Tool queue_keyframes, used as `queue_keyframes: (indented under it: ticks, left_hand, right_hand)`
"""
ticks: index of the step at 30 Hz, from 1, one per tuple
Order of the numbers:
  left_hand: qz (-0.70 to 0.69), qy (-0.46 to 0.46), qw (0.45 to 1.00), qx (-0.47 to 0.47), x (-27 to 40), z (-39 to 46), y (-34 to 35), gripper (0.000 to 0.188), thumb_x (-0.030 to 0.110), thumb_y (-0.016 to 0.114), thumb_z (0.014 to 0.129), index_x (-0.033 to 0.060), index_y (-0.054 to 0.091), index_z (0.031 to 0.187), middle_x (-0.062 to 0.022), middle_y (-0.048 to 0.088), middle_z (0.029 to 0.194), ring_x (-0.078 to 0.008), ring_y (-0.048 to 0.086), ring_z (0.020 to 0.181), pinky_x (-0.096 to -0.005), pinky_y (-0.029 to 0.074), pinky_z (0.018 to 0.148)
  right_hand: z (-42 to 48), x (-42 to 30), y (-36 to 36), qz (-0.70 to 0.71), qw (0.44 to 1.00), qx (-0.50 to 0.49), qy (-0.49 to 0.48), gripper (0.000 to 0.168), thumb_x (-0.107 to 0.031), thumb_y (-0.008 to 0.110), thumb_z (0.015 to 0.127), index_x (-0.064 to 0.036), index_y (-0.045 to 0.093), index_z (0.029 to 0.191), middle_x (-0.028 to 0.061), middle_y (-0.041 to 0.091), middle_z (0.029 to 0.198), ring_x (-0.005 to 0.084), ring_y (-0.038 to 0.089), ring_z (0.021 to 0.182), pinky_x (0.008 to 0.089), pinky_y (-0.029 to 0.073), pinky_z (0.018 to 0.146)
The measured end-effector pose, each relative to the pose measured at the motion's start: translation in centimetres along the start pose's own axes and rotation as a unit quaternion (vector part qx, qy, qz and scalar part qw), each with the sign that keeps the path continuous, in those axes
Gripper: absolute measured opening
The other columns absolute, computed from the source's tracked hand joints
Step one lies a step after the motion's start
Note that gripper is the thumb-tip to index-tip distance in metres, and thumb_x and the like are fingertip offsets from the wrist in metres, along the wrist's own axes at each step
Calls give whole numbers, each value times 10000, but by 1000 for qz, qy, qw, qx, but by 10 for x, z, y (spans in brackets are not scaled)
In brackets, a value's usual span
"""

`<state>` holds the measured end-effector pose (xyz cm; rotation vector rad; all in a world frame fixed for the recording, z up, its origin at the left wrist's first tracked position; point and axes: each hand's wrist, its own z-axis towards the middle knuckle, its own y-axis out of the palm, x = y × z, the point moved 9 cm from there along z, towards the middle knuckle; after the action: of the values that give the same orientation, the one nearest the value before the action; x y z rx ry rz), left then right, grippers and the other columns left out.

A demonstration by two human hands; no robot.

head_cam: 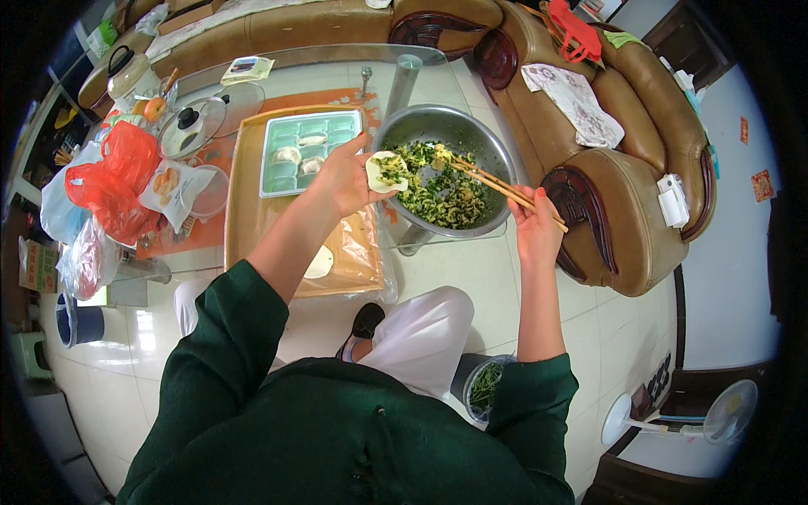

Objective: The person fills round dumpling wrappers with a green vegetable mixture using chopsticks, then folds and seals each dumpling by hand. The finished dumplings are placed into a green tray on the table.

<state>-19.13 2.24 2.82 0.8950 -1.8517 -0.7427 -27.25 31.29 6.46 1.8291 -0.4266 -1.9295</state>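
Note:
On the fingers of my left hand (344,180) lies a round dumpling wrapper (380,183) with some chopped green and yellow filling on it. My right hand (535,224) grips a pair of wooden chopsticks (514,194), their tips in the filling (442,186) inside a stainless steel bowl (404,123). Left of the bowl, a wooden tray (243,221) covered in clear plastic holds a pale green compartment box (273,132). Several folded dumplings (287,156) sit in its compartments. Another flat wrapper (319,262) rests near the tray's front edge, partly behind my left forearm.
The glass table (309,57) also carries red plastic bags (120,177), glass lids (192,129) and a lidded jar (132,76). A brown leather sofa (631,227) stands at the right. By my knee is a bin (483,388) with green scraps; a fan (726,413) stands lower right.

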Motion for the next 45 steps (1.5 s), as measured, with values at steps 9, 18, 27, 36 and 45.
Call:
queue_keyframes:
  ticks: [9, 18, 27, 36, 45]
  left_hand:
    - [15, 5, 1000, -2, -8, 5, 3, 573, 465, 341, 976, -9, 445, 1282, -148, 555, 1245, -282, 564, 1124, -431, 477, 937]
    - [59, -54, 996, -40, -22, 3, 22, 576, 480, 277, 984, 18, 429, 1291, -121, 561, 1229, -260, 557, 1127, -466, 466, 917]
    - [86, -74, 992, -47, -33, -3, 23, 596, 482, 273, 982, 3, 425, 1302, -130, 572, 1226, -257, 591, 1088, -416, 530, 837]
    - [48, -78, 994, -65, -36, 0, 28, 559, 473, 270, 986, 35, 429, 1294, -99, 554, 1240, -246, 556, 1128, -474, 490, 898]
    - [43, -30, 998, -21, -25, 17, 24, 608, 495, 247, 982, -1, 430, 1282, -134, 560, 1210, -274, 550, 1134, -486, 471, 922]
  right_hand:
    - [-12, -4, -1, 33, 998, -44, 17, 262, -205, 524, 952, 31, 635, 954, 132, 650, 980, 235, 629, 959, 327, 564, 808]
    - [-21, -7, 30, 32, 988, -148, 40, 242, -181, 536, 941, 46, 618, 953, 205, 637, 999, 284, 637, 951, 352, 584, 772]
    - [-16, -3, 23, 22, 980, -180, 78, 222, -172, 540, 935, 31, 625, 966, 217, 627, 1055, 323, 644, 957, 367, 578, 789]
    - [-13, 4, 4, 58, 987, -135, 68, 233, -195, 526, 945, 15, 628, 938, 191, 640, 1021, 291, 638, 961, 365, 578, 790]
    - [-15, -13, 13, 16, 987, -155, 43, 234, -191, 535, 942, 25, 623, 934, 180, 640, 996, 282, 637, 964, 366, 577, 783]
